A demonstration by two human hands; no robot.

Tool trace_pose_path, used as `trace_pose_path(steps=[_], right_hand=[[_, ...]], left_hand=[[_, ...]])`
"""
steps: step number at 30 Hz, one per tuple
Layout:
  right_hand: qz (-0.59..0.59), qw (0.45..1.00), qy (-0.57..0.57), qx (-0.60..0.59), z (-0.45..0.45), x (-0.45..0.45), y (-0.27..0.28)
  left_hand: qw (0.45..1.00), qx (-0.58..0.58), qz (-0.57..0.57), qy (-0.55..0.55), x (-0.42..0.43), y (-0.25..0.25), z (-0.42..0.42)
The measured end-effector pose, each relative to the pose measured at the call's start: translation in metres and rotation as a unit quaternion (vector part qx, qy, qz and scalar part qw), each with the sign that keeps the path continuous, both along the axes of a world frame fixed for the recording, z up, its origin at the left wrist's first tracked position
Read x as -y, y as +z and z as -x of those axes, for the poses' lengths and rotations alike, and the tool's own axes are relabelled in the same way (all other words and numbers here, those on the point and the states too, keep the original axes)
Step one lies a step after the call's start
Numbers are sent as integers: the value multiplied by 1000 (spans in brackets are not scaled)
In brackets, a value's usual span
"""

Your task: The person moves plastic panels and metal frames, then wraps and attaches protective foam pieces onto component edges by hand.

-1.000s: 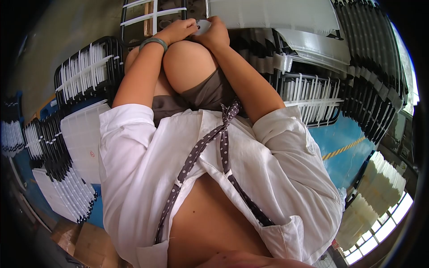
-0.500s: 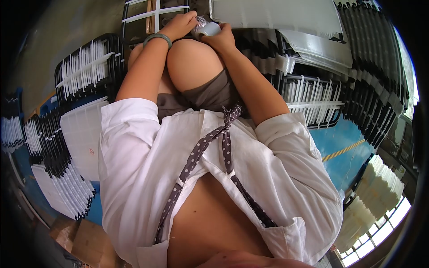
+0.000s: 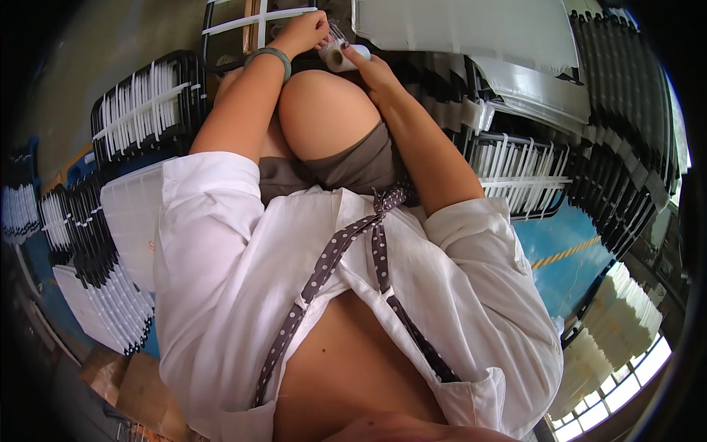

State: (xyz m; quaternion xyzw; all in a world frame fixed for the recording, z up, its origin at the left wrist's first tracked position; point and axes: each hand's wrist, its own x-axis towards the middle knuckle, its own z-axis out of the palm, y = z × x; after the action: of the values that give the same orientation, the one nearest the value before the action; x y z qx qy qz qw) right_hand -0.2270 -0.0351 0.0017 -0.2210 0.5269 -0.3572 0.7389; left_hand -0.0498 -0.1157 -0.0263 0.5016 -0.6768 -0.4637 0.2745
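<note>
A small white roll of clear plastic film [image 3: 353, 57] is gripped in my right hand [image 3: 377, 76], its open core end facing my left hand. The thumb lies along the roll, and the other fingers are mostly hidden behind it. My left hand [image 3: 302, 33], with a green bangle at the wrist, is just left of the roll, above my knee. Its fingers are curled closed. A crinkled strip of clear film [image 3: 336, 34] runs between the roll and these fingers, though the exact pinch point is hard to make out.
Black-framed racks strapped with white bands stand at the left [image 3: 147, 110] and right [image 3: 519, 173]. A film-wrapped white panel stack [image 3: 464, 33] lies ahead on the right. Tall black frames [image 3: 626, 110] rise at far right. Cardboard boxes [image 3: 151, 394] sit behind on the left.
The roll has turned, so its hollow core now shows. My right hand has shifted slightly right and down, and my left hand slightly right and up.
</note>
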Motion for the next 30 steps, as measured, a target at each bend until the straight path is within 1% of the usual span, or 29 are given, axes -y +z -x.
trace_pose_path(steps=[1, 2, 4, 5, 6, 7, 9, 11, 12, 15, 18, 20, 22, 23, 24, 25, 26, 27, 28, 29, 30], right_hand=[[-31, 999, -10, 23, -1, 0, 3], [-46, 998, -35, 25, -3, 1, -7], [-3, 998, -33, -48, -4, -4, -11], [20, 996, -34, -84, -4, -5, -13], [76, 983, -1, -165, -2, -6, -18], [126, 972, -4, -199, -1, -11, -18], [138, 951, 47, -271, 2, -14, -33], [127, 953, 39, -271, 2, -12, -41], [121, 954, 36, -271, 1, -13, -40], [43, 967, 24, -249, -2, -15, -36], [-14, 990, 28, -135, 3, -12, -52], [-7, 991, 31, -133, 4, -12, -59], [7, 989, 39, -142, 4, -11, -58], [19, 987, 47, -151, 4, -11, -56], [32, 981, 77, -177, 6, -11, -48], [26, 980, 88, -176, 5, -12, -37], [57, 971, 88, -217, 5, -11, -53], [25, 981, 69, -180, 2, -10, -46], [17, 986, 63, -153, 5, -8, -56], [9, 990, 57, -126, 9, -6, -66], [19, 991, 58, -120, 10, -3, -76]], left_hand=[[1000, 3, -13, -10, 3, -2, -1], [999, -7, -49, -15, 6, -3, -3], [992, -27, -120, -25, 9, -1, -5], [990, -29, -136, -26, 10, 0, -5], [987, -31, -152, -28, 10, 2, -5], [985, -33, -169, -30, 11, 3, -5], [992, -30, -123, -13, 9, -1, -2], [997, -7, -81, 19, 3, -2, 1], [997, 0, -64, 51, 2, -7, 2], [994, 90, -24, 49, 4, -18, -1], [990, 105, 82, 45, 8, -32, -1], [984, 141, 104, 31, 9, -39, 0], [978, 176, 109, 5, 11, -28, 3], [980, 172, 100, -9, 10, -23, 4], [982, 151, 118, -5, 9, -21, 5], [978, 133, 162, 14, 7, -20, 9], [979, 84, 182, 36, 3, -16, 11], [971, 78, 224, 13, 5, -21, 8], [970, 114, 214, -18, 3, -5, 6], [971, 151, 183, -30, 7, -12, 6], [963, 155, 216, -41, 10, -17, 4]])
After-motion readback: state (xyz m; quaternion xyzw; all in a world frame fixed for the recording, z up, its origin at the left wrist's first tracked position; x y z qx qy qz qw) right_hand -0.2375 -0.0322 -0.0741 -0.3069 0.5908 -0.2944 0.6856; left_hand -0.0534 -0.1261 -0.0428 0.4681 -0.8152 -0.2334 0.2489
